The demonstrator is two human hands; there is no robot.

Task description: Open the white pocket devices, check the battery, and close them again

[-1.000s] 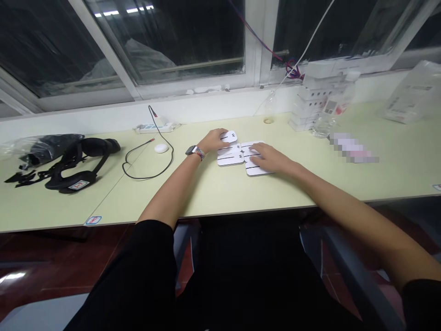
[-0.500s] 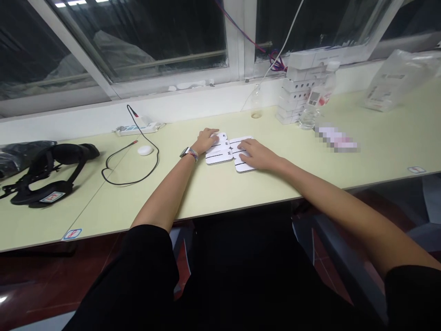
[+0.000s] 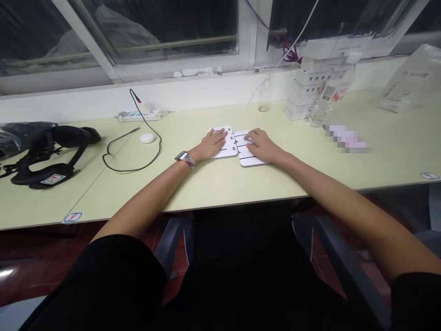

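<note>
Several flat white cards (image 3: pixel 252 160) with black lines lie side by side in two columns in the middle of the pale green table (image 3: pixel 220 184). My left hand (image 3: pixel 211 144), with a watch on its wrist, rests flat on the left column, fingers spread. My right hand (image 3: pixel 261 144) lies flat on the right column, fingers over the cards. Neither hand grips anything.
A black headset (image 3: pixel 44 156) lies at the far left. A black cable (image 3: pixel 138 151), a small white puck (image 3: pixel 147 138) and a power strip (image 3: pixel 141 116) sit left of the cards. White boxes (image 3: pixel 310 92), a plastic bottle (image 3: pixel 322 108) and a plastic bag (image 3: pixel 408 87) stand at the right.
My left hand slid from the top left card down onto the left column. The cards now sit closer together, and the view shifted slightly.
</note>
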